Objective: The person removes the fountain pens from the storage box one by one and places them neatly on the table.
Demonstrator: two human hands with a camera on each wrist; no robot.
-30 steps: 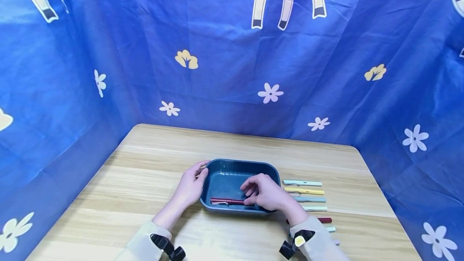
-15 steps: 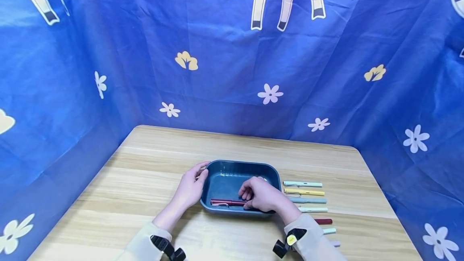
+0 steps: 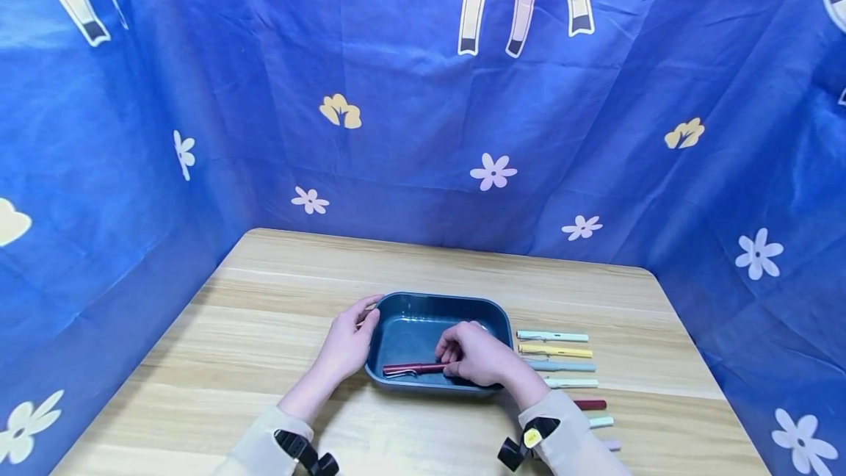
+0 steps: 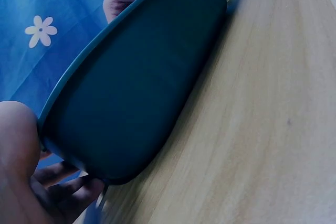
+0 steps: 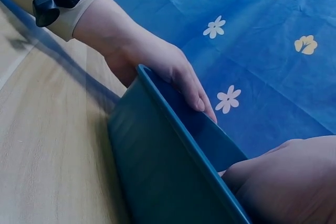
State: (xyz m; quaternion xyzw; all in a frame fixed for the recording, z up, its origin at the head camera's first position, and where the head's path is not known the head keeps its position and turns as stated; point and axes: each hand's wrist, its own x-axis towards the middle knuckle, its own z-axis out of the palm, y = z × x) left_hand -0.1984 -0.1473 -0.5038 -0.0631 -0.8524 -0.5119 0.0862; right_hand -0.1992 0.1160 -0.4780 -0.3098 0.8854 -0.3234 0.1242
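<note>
A dark teal rectangular box [image 3: 436, 304] with rounded corners sits on the wooden table. My left hand [image 3: 349, 340] grips its left end, thumb at the rim; the left wrist view shows fingers [image 4: 79, 192] curled against the outer wall. Inside the box, along the near wall, lies a dark red pen [image 3: 411, 369] with a metal clip, its clip end pointing left. My right hand [image 3: 481, 356] reaches over the box's right side and pinches the pen's right part, which its fingers hide. In the right wrist view the box wall [image 5: 163, 166] hides the pen.
Right of the box several pens lie in a column: a mint pen [image 3: 551, 336], a yellow pen [image 3: 555, 350], a blue-grey pen [image 3: 562, 366] and others, partly hidden by my right arm. A blue patterned cloth [image 3: 423, 131] stands around the table [image 3: 277, 263].
Over the last second my right hand has shifted slightly left inside the box. The pen's clip end has dipped a little toward the near wall. My left hand stays in place.
</note>
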